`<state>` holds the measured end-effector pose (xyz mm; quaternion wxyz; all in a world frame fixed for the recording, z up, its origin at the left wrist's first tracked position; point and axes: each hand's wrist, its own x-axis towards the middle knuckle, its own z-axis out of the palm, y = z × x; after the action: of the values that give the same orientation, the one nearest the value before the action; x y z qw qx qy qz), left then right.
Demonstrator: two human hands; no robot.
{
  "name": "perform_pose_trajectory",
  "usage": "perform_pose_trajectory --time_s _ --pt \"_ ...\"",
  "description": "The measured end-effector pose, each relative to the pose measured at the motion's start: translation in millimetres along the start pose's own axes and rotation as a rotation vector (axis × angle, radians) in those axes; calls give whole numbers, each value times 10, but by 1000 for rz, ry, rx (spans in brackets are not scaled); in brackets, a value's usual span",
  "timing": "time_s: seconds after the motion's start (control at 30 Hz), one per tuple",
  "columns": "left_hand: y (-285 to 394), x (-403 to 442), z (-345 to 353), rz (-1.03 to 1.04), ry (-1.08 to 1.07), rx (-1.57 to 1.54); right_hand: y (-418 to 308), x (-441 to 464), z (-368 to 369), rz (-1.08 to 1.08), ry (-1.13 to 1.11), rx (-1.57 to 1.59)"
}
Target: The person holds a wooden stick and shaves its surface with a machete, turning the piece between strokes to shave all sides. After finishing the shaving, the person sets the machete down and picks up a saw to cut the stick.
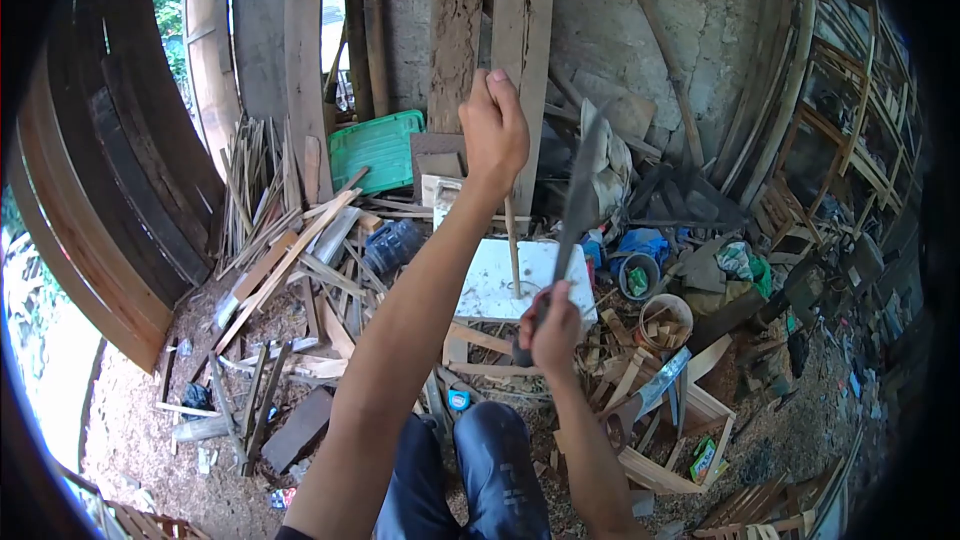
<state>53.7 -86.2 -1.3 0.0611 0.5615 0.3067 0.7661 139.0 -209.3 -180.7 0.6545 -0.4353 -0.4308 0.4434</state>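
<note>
My left hand [495,135] is raised and closed around the top of a thin wooden stick [513,255]. The stick stands almost upright, its lower end on a white-topped stool or small bench [483,275]. Lower and to the right, my right hand [553,338] grips the dark handle of a machete [578,195]. The long dark blade points up, to the right of the stick and apart from my left hand. Its tip looks slightly blurred.
A handsaw [655,385] lies on a wooden frame [708,405] at right. Nearby stands a bucket [665,322] of wood pieces. A blue tape measure [458,400] lies before my knees. Scrap wood [300,265] is heaped at left, with a green crate [378,153] behind.
</note>
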Motion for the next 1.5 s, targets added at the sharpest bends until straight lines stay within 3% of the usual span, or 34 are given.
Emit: perform_pose_trajectory --time_s 0.07,0.13,0.2,0.27,0.37,0.47,0.5,0.8,0.87,0.93,0.97,1.07,1.1,1.2,1.27,1.3,1.47,1.5 --pt "20 -21 67 16 92 -30 308 11 -134 463 -170 -70" --pt "3 -16 43 3 49 -2 177 27 -176 421 -184 -124" --pt "-4 28 18 -6 5 40 -87 56 -200 583 -192 -103" --pt "30 18 32 -3 -23 30 -290 59 -176 548 -180 -99" --pt "111 -58 111 14 -57 -26 -515 16 -102 72 -124 -70" --pt "122 -77 160 25 -92 -23 18 68 -49 53 -27 -125" --pt "113 -88 182 97 -52 2 246 111 -147 410 -150 -169" --pt "-136 133 -20 -46 1 -150 277 126 52 385 -158 -180" --pt "-209 120 -56 -2 -50 -67 253 138 90 434 -188 -197" --pt "-237 157 -139 -7 -11 -17 188 217 65 681 -297 67" --pt "-241 208 -171 1 23 21 116 277 82 707 -293 3" --pt "-285 229 -185 3 57 -3 -308 227 253 433 -229 -18" --pt "-246 211 -201 -36 48 12 -374 255 302 243 -184 -75" --pt "-174 190 -165 -21 42 -25 -145 338 389 -114 -104 -51" --pt "-135 169 -176 -9 37 16 387 359 272 384 -217 -180" --pt "-127 179 -183 -18 36 27 428 350 246 505 -166 -172" --pt "-132 234 -232 -35 80 55 373 396 218 788 -243 181" --pt "-120 234 -235 -17 85 49 273 389 241 754 -223 128"
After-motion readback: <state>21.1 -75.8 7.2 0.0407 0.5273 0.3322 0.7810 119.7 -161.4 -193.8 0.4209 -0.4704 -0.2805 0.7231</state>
